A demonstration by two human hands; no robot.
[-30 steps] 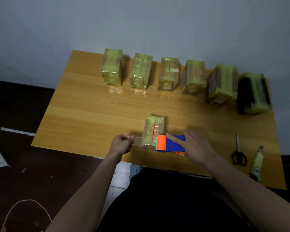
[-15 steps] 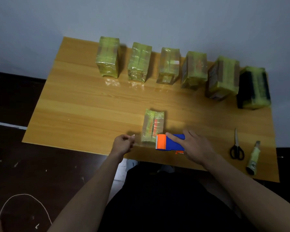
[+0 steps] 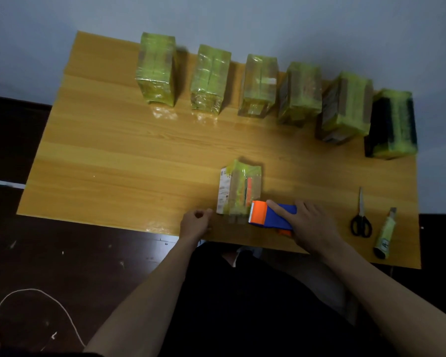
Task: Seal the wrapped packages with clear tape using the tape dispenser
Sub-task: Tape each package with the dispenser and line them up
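Six wrapped packages point(image 3: 252, 83) line the table's point(image 3: 113, 155) far edge. Nearer, the left hand point(image 3: 195, 224) is curled, pinching something too faint to make out (perhaps tape); beside it stands a seventh package point(image 3: 238, 190), its base blurred. The right hand point(image 3: 312, 225) grips the tape dispenser point(image 3: 269, 215), half hidden.

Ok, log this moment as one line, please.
stage: taping near package | right hand: grips tape dispenser at package's near end | left hand: pinching, tape end unclear | back row: six packages
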